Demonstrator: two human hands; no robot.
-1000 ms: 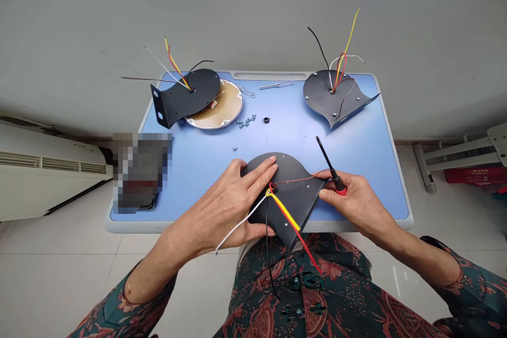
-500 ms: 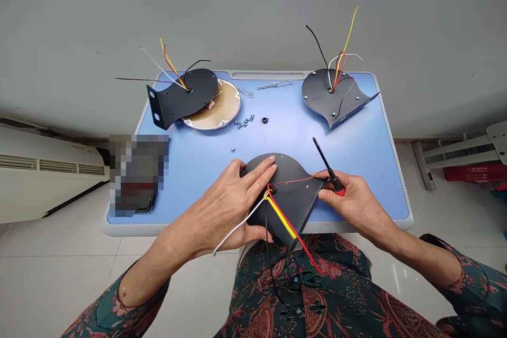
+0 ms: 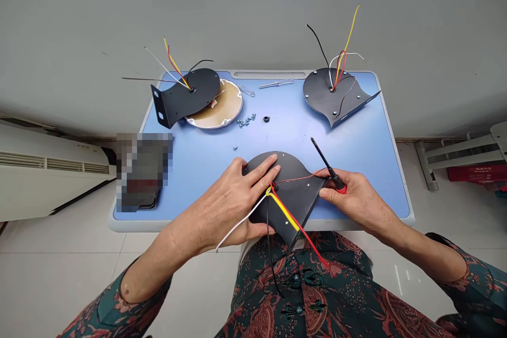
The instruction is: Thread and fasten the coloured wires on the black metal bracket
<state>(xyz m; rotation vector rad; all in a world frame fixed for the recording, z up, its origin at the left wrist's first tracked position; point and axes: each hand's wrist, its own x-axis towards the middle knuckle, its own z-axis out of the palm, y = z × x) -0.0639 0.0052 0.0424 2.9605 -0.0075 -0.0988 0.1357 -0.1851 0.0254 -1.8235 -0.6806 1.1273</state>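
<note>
Little had shifted since the earlier frames: both hands stayed on the near plate, the screwdriver's tip leaned a touch further toward the upper left, and the wires trailed slightly lower over the lap.

At the lower centre of the frame, the left hand (image 3: 229,200) lay flat and spread on the near black plate (image 3: 295,195), fingers pressing its left half and the thumb hooked under the near edge, so it held the plate down rather than clenched. A bundle of wires (image 3: 283,211), white, yellow, red and black, came out of the plate's central hole beside the fingertips and ran down toward the bottom of the frame over the patterned clothing. The right hand (image 3: 354,198), just right of centre, gripped the red handle of a screwdriver (image 3: 327,165) while its fingertips touched the plate's right edge; the dark shaft pointed up and left, clear of the plate.

That plate sat at the near edge of the blue table (image 3: 368,148). Further up, near the middle, lay loose screws (image 3: 245,121) and a small black ring (image 3: 266,119). At the upper left a second black plate (image 3: 182,97) with wires overlapped a round pale disc (image 3: 224,105). At the upper right stood a third black plate (image 3: 336,96), its wires sticking upward
</note>
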